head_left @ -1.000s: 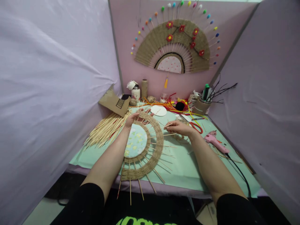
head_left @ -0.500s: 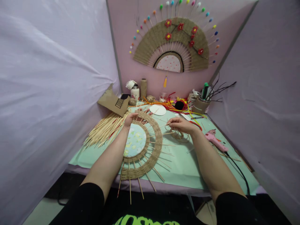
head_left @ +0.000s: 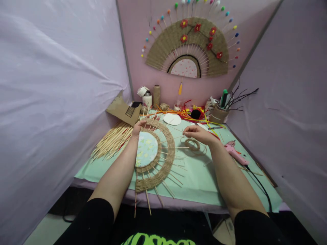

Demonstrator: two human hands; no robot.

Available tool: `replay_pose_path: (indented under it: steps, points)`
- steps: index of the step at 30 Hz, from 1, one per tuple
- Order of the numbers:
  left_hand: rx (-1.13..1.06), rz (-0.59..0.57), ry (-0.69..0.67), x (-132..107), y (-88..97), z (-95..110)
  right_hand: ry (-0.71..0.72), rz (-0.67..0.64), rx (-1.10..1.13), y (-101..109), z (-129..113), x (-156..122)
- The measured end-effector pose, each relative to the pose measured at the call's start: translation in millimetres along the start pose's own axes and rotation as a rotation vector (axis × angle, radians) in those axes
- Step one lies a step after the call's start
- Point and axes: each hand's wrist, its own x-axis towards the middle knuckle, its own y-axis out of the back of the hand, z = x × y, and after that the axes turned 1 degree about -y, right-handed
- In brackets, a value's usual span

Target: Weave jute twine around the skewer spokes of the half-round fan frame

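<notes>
A half-round woven fan (head_left: 167, 163) with thin sticks fanning outward stands tilted over the table, its flat side to the left. At its centre is a pale blue patterned half-disc (head_left: 147, 149). My left hand (head_left: 144, 126) grips the fan's upper end, thumb in front and fingers behind the sticks. To the right, my right hand (head_left: 196, 133) pinches with thumb and forefinger near a stick tip; the thin twine seems to run from these fingertips, though the pinched part is too small to see clearly. Below that hand lies a loose coil of twine (head_left: 193, 144).
Loose sticks (head_left: 113, 141) lie at left beside a cardboard piece (head_left: 125, 110). A white oval (head_left: 172, 119) and coloured pipe cleaners (head_left: 176, 114) are at the back. A pink glue gun (head_left: 236, 154) with its cord lies right. A finished fan (head_left: 189, 44) hangs on the wall.
The fan has turned slightly, its lower end swinging right and its upper end shifting left with my left hand. My right hand stays nearly in place, and the twine coil below shows more.
</notes>
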Motion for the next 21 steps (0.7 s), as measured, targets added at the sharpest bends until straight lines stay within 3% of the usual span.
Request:
replay_pose_path:
  steps: [6, 14, 21]
  points:
    - [-0.035, 0.037, -0.042, -1, -2.2, 2, -0.022, 0.000, 0.357, -11, 25, 16]
    - [-0.095, 0.056, -0.066, 5, 4.5, -1, -0.127, -0.229, 0.208, -28, 12, 11]
    - [-0.225, 0.049, -0.082, 10, 13.5, -4, -0.111, -0.230, 0.530, -30, 18, 18]
